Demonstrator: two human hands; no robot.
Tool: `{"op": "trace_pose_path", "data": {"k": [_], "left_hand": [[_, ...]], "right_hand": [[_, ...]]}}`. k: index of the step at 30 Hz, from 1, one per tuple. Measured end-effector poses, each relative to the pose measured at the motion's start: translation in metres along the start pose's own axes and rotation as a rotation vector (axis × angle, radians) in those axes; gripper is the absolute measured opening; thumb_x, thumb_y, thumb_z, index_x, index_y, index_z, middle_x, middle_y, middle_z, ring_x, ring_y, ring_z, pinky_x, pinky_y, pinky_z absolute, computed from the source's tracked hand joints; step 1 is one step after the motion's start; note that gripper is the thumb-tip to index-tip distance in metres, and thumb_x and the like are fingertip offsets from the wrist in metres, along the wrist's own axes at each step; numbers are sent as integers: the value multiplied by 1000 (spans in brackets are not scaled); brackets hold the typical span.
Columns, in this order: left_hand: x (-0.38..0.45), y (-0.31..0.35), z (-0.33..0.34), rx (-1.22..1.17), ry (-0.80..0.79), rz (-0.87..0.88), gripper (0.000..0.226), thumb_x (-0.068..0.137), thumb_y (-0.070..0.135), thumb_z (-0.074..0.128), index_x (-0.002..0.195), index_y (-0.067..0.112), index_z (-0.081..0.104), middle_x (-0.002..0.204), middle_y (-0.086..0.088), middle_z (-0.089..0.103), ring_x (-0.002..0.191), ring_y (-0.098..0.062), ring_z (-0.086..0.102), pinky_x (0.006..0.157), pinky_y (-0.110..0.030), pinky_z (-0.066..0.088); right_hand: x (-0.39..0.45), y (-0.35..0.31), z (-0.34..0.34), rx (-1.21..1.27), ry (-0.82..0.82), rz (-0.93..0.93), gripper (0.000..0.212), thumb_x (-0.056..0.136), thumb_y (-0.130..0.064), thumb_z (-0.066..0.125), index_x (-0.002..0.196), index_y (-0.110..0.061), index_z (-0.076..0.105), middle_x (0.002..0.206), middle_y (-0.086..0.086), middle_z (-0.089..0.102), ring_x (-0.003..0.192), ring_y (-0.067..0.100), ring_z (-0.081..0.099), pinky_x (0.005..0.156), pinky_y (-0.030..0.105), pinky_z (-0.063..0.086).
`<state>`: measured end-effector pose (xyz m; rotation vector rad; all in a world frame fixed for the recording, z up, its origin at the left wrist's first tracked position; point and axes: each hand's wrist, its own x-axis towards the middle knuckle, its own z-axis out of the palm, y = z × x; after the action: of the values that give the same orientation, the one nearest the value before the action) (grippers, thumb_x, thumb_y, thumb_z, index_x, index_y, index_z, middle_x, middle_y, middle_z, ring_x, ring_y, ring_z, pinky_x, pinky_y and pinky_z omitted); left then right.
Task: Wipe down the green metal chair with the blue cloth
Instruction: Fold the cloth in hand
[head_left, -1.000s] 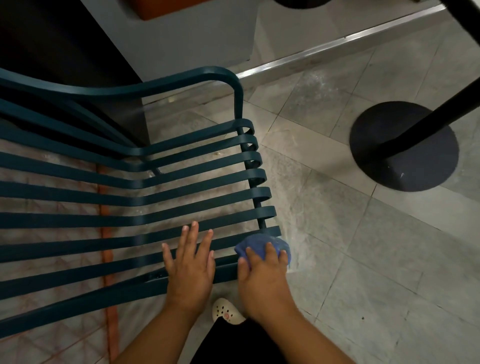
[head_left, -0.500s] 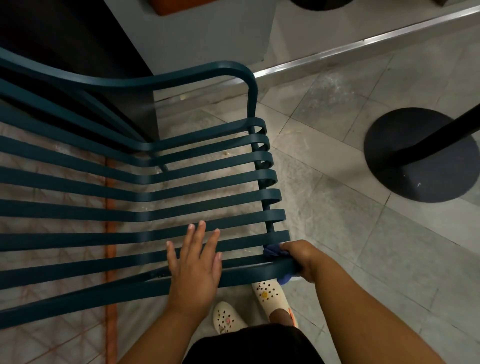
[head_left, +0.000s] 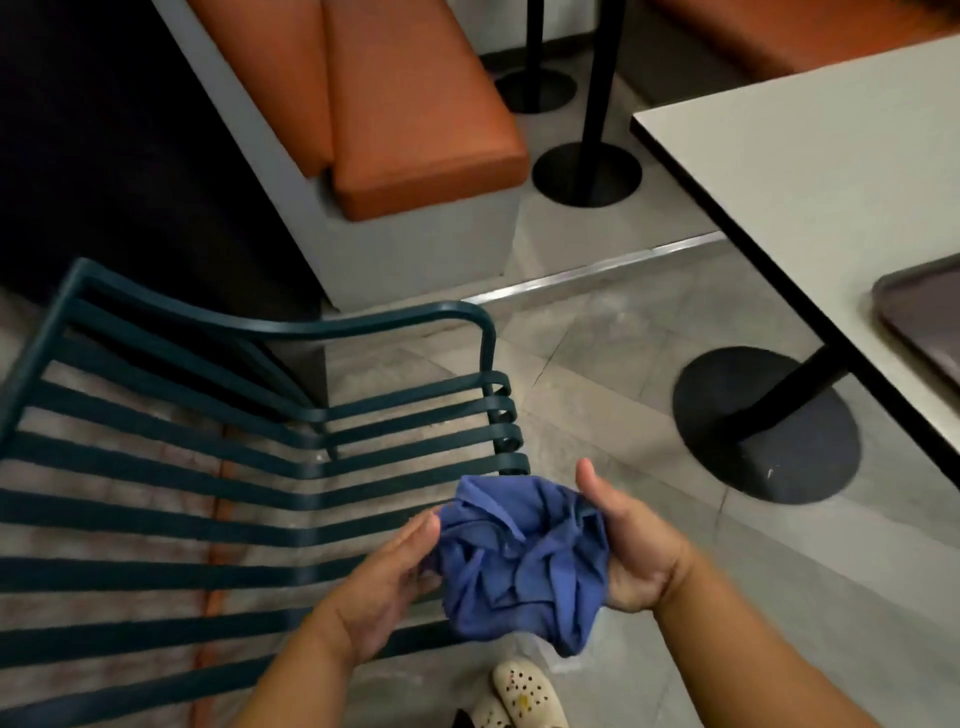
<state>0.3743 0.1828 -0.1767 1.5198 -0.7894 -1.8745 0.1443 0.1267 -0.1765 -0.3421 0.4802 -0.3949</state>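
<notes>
You hold the crumpled blue cloth (head_left: 522, 558) bunched between both hands, lifted clear above the right end of the chair's seat. Your right hand (head_left: 631, 551) cups the cloth from its right side, palm turned inward, thumb raised above the fabric and fingers curled underneath it. Your left hand (head_left: 387, 577) takes the opposite side, its thumb pressed against the cloth's left edge while the fingers tuck under the folds. The cloth sags in a loose wad, one corner hanging down below your right wrist.

Directly beneath and to the left of your hands spreads the dark green metal slatted chair (head_left: 208, 467), its curled slat ends just beyond the cloth. Below your hands, cream perforated clogs (head_left: 519, 693) stand on the grey tiled floor (head_left: 649, 332). To the right of your right hand sits a round black table base (head_left: 766, 426) under a white tabletop (head_left: 810, 171) carrying a dark tray (head_left: 924, 312). Far beyond the chair stands an orange cushioned bench (head_left: 395, 104).
</notes>
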Motion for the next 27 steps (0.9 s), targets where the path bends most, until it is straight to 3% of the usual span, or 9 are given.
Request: {"op": "trace_pose_path", "data": {"k": [3, 6, 12, 14, 17, 20, 23, 25, 27], "left_hand": [[-24, 36, -7, -44, -74, 55, 65, 54, 41, 83, 113, 17, 68, 115, -11, 68, 99, -24, 64, 80, -34, 50], [-44, 65, -11, -91, -28, 121, 43, 65, 16, 73, 108, 10, 69, 110, -16, 69, 97, -27, 66, 78, -36, 52], [-81, 104, 2, 137, 123, 312, 10, 83, 9, 64, 93, 10, 68, 90, -6, 72, 83, -17, 65, 72, -31, 50], [-92, 113, 6, 178, 120, 383, 4, 80, 16, 66, 83, 14, 66, 79, -2, 68, 73, -13, 62, 64, -26, 47], [-106, 121, 3, 220, 116, 440, 2, 75, 20, 64, 76, 19, 64, 73, -2, 63, 69, -14, 58, 64, -29, 45], [-112, 123, -14, 461, 111, 410, 20, 70, 16, 67, 84, 30, 64, 86, 3, 66, 81, -14, 59, 71, -32, 47], [-118, 130, -12, 663, 24, 355, 66, 62, 24, 77, 117, 49, 50, 128, 15, 51, 122, -1, 43, 92, -29, 43], [-121, 137, 4, 729, 80, 440, 77, 63, 30, 83, 125, 52, 42, 132, 19, 47, 125, 1, 39, 100, -32, 38], [-119, 144, 20, 705, 189, 558, 63, 68, 32, 82, 119, 47, 48, 121, 19, 58, 114, -1, 52, 97, -34, 44]], "right_hand": [[-10, -5, 30, -92, -91, -73, 62, 91, -28, 62, 141, 1, 39, 140, 25, 45, 131, 37, 41, 109, 47, 32], [-20, -9, 58, -163, 47, -88, 47, 81, -5, 69, 125, 2, 58, 130, 28, 54, 120, 39, 53, 102, 48, 42], [-28, -7, 118, -309, 444, -290, 25, 88, -18, 64, 111, -8, 67, 108, 15, 71, 103, 29, 67, 92, 42, 51], [-28, -8, 134, -388, 598, -348, 18, 91, -20, 62, 107, -14, 68, 99, 10, 74, 94, 25, 70, 86, 38, 55], [-28, -12, 150, -555, 797, -378, 17, 94, -17, 49, 101, -22, 63, 94, 7, 71, 89, 22, 67, 84, 38, 55], [-41, -24, 169, -1008, 747, -435, 20, 96, -16, 42, 99, -26, 59, 98, 5, 66, 92, 21, 62, 87, 41, 52], [-43, -38, 192, -1601, 545, -361, 16, 98, -18, 44, 109, -19, 56, 102, 7, 62, 90, 22, 59, 84, 39, 52], [-37, -45, 205, -1897, 511, -351, 18, 95, -16, 51, 112, -19, 53, 102, 5, 61, 90, 22, 58, 80, 37, 51], [-31, -50, 215, -2029, 525, -436, 22, 90, -13, 56, 108, -17, 45, 92, 3, 56, 82, 24, 55, 70, 36, 47]]}}
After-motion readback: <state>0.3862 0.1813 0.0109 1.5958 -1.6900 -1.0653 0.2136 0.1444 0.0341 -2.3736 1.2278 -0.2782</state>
